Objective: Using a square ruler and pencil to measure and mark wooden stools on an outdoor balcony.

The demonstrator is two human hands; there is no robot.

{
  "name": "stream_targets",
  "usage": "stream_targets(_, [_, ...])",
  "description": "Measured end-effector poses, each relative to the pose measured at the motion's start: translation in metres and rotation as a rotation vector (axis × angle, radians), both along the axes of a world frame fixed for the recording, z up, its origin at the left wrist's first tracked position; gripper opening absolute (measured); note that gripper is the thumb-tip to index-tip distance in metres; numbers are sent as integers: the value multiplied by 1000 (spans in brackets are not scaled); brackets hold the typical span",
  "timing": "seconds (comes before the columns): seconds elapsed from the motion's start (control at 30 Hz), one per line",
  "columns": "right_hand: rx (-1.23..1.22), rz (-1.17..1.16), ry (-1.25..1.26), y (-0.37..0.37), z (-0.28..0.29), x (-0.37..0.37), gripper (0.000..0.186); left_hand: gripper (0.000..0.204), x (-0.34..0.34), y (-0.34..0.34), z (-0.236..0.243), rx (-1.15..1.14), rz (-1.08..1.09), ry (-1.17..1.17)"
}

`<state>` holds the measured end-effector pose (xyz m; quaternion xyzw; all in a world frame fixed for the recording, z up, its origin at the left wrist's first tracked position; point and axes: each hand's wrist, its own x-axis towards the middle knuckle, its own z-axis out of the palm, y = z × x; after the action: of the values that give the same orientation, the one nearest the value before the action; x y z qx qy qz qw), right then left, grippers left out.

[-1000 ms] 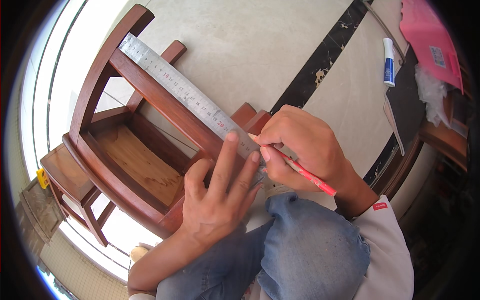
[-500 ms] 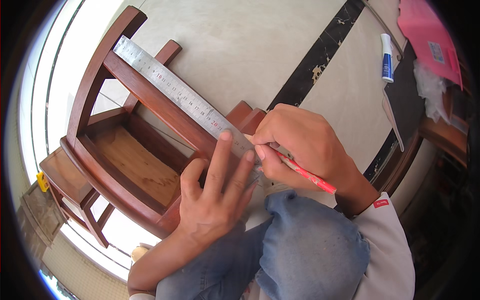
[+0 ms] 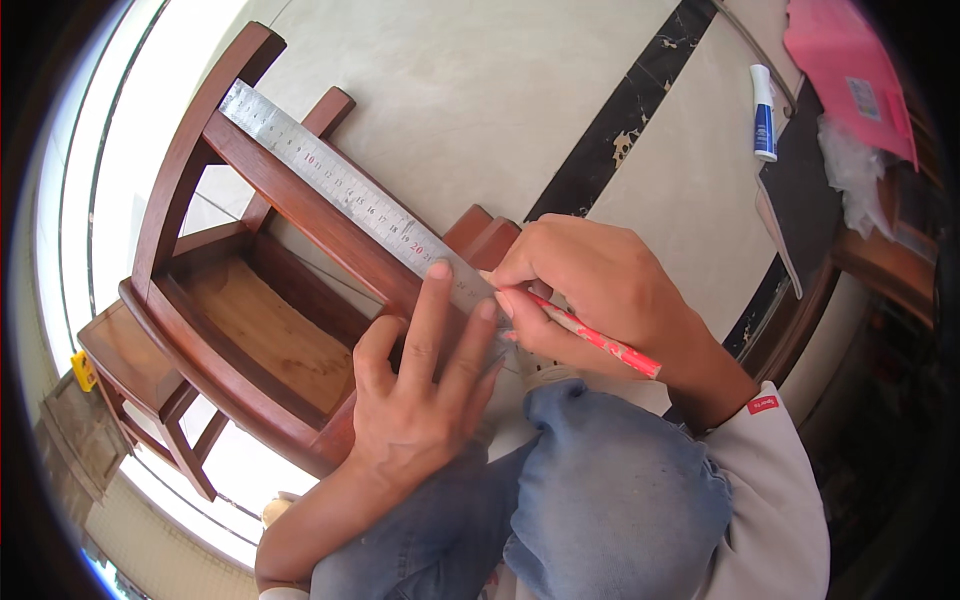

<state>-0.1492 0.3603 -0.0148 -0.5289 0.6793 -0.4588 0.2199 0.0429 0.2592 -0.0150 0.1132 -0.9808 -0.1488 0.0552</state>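
A steel ruler lies lengthwise along a rail of a reddish-brown wooden chair frame. My left hand presses on the ruler near its closer end, its fingers spread and stretched out over the metal. In my right hand is a red pencil with worn paint, pinched between thumb and fingers. Its tip points at the ruler's far edge, just beyond my left fingertips. The right fingers partly hide the point, so I cannot tell whether it touches the wood.
A light panel fills part of the wooden frame, with a smaller stool behind it at left. On the right are a white-and-blue bottle, a pink plastic piece and a clear plastic bag. A black stripe crosses the pale floor.
The whole view has shifted slightly, so most things sit a little further left. Both hands keep nearly the same places on the ruler, and the pencil stays in my right hand.
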Motion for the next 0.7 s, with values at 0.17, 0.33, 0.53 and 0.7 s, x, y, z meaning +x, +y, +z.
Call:
stream_targets(0.17, [18, 32, 77, 5, 8, 1, 17, 64, 3, -3, 1, 32, 0, -11])
stream_targets(0.33, [320, 67, -88, 53, 9, -7, 10, 66, 1, -3, 0, 46, 5, -2])
stream_targets(0.53, [132, -321, -531, 49, 7, 0, 25, 64, 7, -6, 3, 38, -2, 52])
stream_targets(0.7, [80, -319, -484, 46, -2, 14, 20, 54, 21, -6, -5, 1, -36, 178])
